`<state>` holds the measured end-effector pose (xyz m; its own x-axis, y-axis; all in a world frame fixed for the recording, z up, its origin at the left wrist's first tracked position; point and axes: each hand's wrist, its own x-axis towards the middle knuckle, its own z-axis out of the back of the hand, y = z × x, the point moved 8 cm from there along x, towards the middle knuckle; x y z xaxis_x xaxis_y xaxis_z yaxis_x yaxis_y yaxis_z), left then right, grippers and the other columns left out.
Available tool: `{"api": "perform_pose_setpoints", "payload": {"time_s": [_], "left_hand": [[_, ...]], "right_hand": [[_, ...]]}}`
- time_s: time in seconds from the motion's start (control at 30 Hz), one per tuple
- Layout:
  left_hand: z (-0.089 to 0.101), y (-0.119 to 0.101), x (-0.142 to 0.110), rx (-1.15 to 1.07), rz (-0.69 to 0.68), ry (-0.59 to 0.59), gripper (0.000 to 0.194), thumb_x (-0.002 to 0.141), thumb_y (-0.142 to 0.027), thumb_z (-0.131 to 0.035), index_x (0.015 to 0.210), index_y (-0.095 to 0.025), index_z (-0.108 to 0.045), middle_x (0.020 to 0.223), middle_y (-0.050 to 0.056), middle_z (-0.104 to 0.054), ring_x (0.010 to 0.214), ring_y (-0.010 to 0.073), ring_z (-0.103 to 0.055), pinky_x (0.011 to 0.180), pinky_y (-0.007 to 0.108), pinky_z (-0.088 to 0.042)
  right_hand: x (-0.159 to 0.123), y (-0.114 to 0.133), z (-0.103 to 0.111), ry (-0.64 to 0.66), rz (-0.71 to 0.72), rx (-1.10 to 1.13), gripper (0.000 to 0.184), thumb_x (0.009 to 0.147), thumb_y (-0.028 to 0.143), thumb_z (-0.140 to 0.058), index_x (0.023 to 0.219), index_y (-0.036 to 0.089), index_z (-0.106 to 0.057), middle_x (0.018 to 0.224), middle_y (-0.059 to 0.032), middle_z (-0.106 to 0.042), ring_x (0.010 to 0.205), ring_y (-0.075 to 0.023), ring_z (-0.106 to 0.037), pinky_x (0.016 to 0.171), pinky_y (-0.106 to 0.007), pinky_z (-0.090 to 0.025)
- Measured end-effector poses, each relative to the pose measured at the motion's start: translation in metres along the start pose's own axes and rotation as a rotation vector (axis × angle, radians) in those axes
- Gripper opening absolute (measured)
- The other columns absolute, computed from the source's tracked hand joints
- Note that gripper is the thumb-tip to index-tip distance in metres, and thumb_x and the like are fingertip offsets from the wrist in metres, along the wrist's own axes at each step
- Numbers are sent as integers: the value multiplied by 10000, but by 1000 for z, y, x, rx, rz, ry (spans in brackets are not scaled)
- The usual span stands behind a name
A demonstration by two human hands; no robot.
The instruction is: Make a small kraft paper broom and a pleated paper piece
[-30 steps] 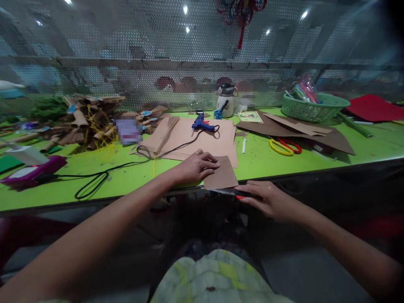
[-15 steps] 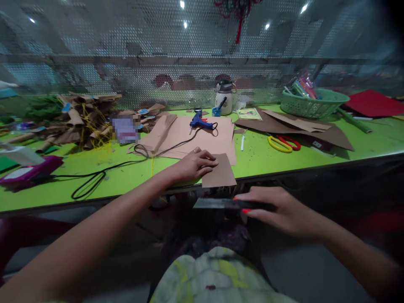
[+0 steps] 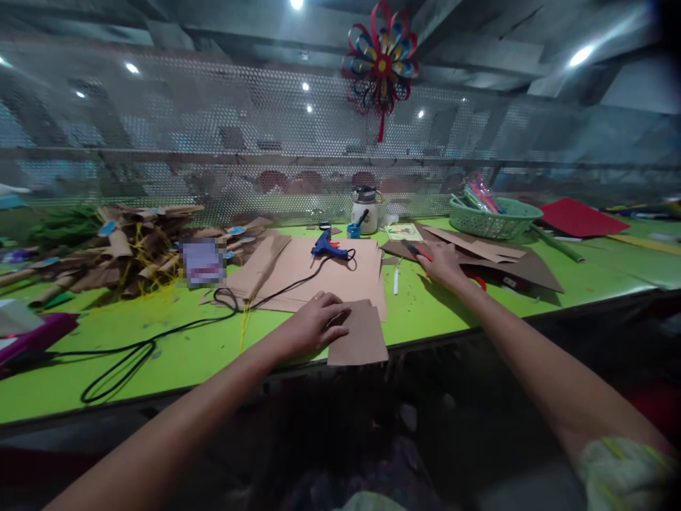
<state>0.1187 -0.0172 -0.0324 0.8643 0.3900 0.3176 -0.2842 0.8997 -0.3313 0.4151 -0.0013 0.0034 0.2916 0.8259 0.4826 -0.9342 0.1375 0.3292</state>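
Note:
On the near edge of the table, my left hand (image 3: 322, 323) rests with its fingers stretched out and slightly bent, the tips on a small brown paper piece (image 3: 364, 344). This piece looks like two layers, a little offset, and juts over the table edge. Out to the right, my right hand (image 3: 444, 264) is closed around a knife with a black and red handle (image 3: 418, 250); its blade is hard to make out. That hand is beside brown sheets (image 3: 524, 273) and partly covers the scissors, whose red handle (image 3: 479, 282) shows.
A blue glue gun (image 3: 330, 246) lies on large tan paper sheets (image 3: 359, 277), its black cord (image 3: 154, 339) looping left. Behind stand a white jar (image 3: 364, 215) and a green basket (image 3: 492, 221). Bundled brown paper with yellow string (image 3: 133, 248) is piled left.
My right hand has moved forward with the knife, from in front of the table edge to over the table near the scissors. My left hand stays on the paper piece. The view has tilted up.

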Motion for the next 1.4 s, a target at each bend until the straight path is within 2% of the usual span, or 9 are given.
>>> {"api": "perform_pose_setpoints", "payload": {"time_s": [0.1, 0.27, 0.37, 0.53, 0.67, 0.87, 1.07, 1.23, 1.4], "left_hand": [[-1, 1, 0, -11, 2, -8, 372, 883, -363, -515, 1218, -207, -560, 1090, 107, -546, 1006, 221, -518, 904, 357, -437], [0, 5, -1, -1, 8, -72, 388, 880, -355, -522, 1243, -219, -536, 1087, 104, -538, 1027, 223, -516, 912, 357, -433], [1, 10, -2, 51, 55, -108, 401, 874, -364, -525, 1235, -190, -541, 1095, 118, -540, 1033, 236, -510, 918, 379, -427], [13, 24, -1, -88, 196, -208, 420, 857, -421, -513, 1174, -157, -593, 1002, 117, -597, 965, 249, -543, 881, 406, -444], [27, 52, -11, -640, 495, -377, 602, 793, -502, -575, 1288, -168, -504, 1114, 131, -601, 900, 227, -593, 795, 390, -490], [32, 41, -19, -905, 460, -224, 501, 726, -458, -675, 1103, -129, -640, 1029, 110, -673, 911, 227, -609, 779, 332, -466], [47, 48, -32, -825, 563, -321, 346, 657, -464, -706, 712, -127, -648, 642, 4, -621, 586, 131, -526, 566, 243, -392], [75, 60, -46, -702, 576, -408, 324, 667, -450, -670, 717, -134, -616, 638, -10, -572, 598, 127, -493, 549, 227, -365], [81, 86, -66, -609, 702, -556, 245, 675, -399, -564, 720, -162, -523, 678, -13, -524, 637, 146, -485, 523, 222, -345]], "right_hand": [[-23, 27, -3, 27, 52, 60, 391, 882, 301, -472, 1155, 55, -606, 1168, -231, -591, 1119, -318, -494, 920, -449, -380], [-79, 105, -40, 409, 260, 354, 362, 800, 418, -611, 1082, 197, -671, 747, -28, -695, 645, -151, -603, 628, -248, -448], [-86, 119, -55, 491, 142, 552, 463, 641, 293, -755, 1074, 155, -671, 610, 0, -637, 549, -134, -547, 545, -235, -390], [-74, 116, -50, 419, 49, 715, 317, 685, 238, -654, 964, 89, -676, 518, 26, -556, 459, -109, -488, 471, -229, -372], [-76, 119, -26, 250, 31, 867, 372, 716, 355, -627, 998, 112, -640, 618, 26, -544, 495, -96, -476, 492, -234, -397], [-95, 131, -10, 39, -35, 1093, 277, 690, 374, -700, 870, 169, -652, 558, 32, -550, 462, -107, -477, 453, -243, -405], [-83, 136, -23, 247, 114, 654, 441, 911, 486, -361, 1065, 143, -592, 830, -77, -674, 719, -179, -646, 632, -302, -512], [-80, 121, -41, 340, 85, 339, 567, 686, 508, -691, 1106, 134, -613, 949, -153, -673, 955, -319, -605, 789, -393, -451], [-82, 134, -59, 424, 79, 235, 631, 597, 440, -768, 1126, 141, -599, 1159, -197, -601, 1115, -368, -528, 859, -414, -422]]}}
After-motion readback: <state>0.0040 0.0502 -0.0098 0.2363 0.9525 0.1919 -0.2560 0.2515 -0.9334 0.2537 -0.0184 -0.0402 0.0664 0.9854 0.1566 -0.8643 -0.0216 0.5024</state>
